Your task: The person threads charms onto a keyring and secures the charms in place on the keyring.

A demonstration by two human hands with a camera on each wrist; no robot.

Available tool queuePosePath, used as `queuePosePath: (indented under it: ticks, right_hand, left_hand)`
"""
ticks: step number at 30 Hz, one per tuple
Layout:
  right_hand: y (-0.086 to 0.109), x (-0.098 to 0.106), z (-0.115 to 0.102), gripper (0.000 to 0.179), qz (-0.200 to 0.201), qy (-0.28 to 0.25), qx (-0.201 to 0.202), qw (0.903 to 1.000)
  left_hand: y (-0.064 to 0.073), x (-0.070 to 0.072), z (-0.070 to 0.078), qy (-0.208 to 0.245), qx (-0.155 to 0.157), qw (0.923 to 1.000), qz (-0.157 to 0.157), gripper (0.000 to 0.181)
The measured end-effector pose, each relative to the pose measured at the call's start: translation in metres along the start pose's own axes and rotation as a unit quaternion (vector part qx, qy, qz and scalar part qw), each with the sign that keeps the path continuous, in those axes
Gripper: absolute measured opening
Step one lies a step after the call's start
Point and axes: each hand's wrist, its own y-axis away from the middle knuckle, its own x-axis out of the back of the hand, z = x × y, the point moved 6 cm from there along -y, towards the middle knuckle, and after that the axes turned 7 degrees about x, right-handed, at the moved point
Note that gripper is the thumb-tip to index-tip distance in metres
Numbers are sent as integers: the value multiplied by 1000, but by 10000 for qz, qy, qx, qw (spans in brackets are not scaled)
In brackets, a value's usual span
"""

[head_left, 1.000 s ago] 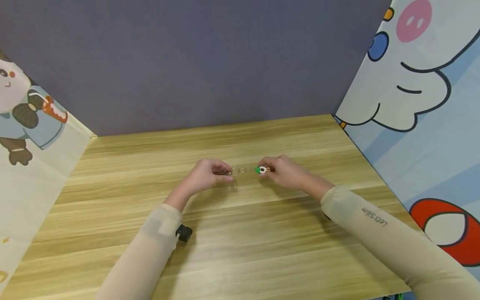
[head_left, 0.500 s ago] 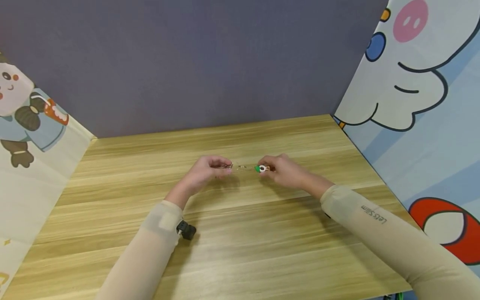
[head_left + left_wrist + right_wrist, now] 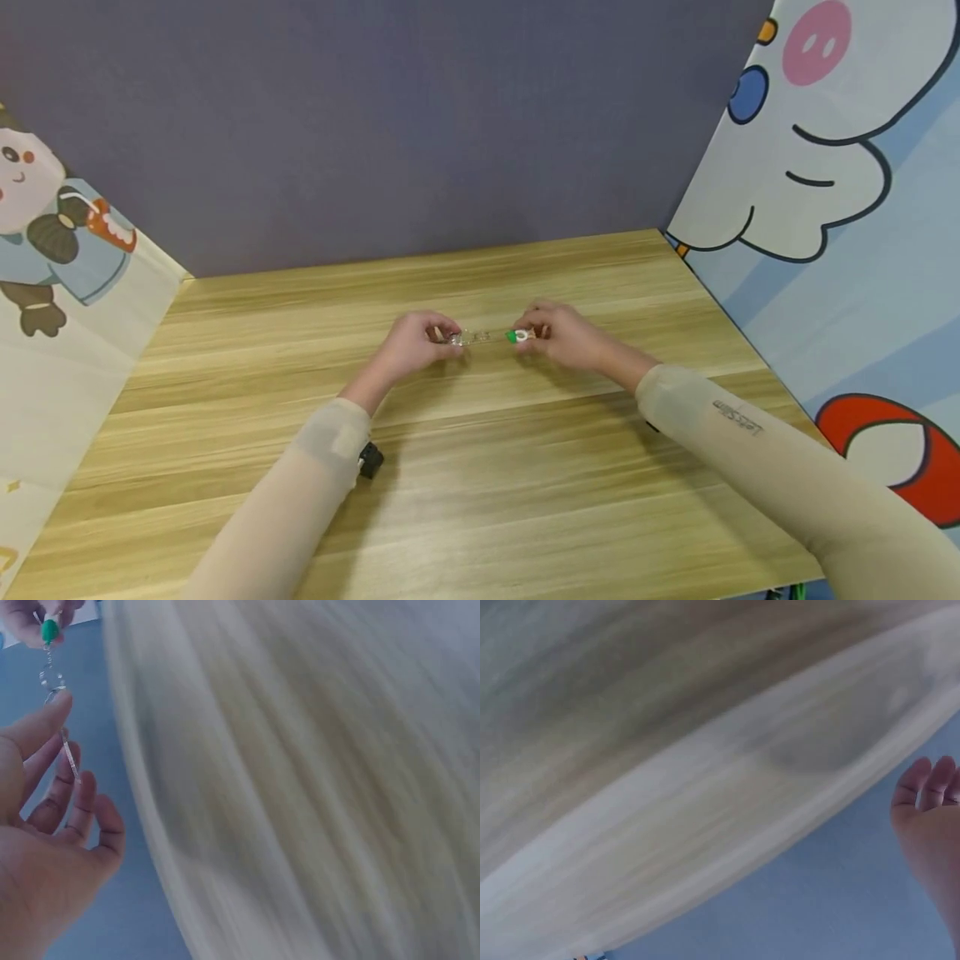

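A keychain is stretched between both hands over the wooden table. My right hand (image 3: 566, 335) pinches its small charm (image 3: 522, 336), white with a green end. From the green end (image 3: 49, 631), a thin silver chain (image 3: 48, 656) runs to a metal ring (image 3: 52, 679). My left hand (image 3: 415, 340) pinches the metal end between thumb and index finger. A slim, shiny strip (image 3: 72, 759) hangs past the thumb, beside the loosely curled other fingers. In the right wrist view only part of the right hand (image 3: 934, 817) shows, the charm out of sight.
The wood-grain table (image 3: 480, 483) spreads under both forearms. A dark grey panel (image 3: 420, 125) rises behind it, with cartoon-printed walls left (image 3: 82, 375) and right (image 3: 810, 325). A small black device (image 3: 370, 460) sits at the left wrist.
The left fingers shift slightly along the metal end, and more of it shows between them. The right hand has moved slightly left, still pinching the charm.
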Motion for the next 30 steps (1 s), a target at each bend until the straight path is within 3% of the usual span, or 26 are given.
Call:
queuePosePath:
  ticks: [5,13,22,30]
  right_hand:
    - [-2,-6,10,29,142,-251,-245,9993]
    - [-3,-22,25,28,32,-545,-511,9972]
    - [-8,-29,34,32,-100,-493,-799,9955]
    - [-13,-30,40,35,-210,-467,-905,9946]
  left_hand:
    - [-2,-4,-7,-106,57,9999,46,32]
    - [-4,-8,-19,131,280,9995,-80,32]
    - [-9,-13,-30,116,467,9986,-241,32]
    - [-15,-16,-36,175,451,9984,-284,31]
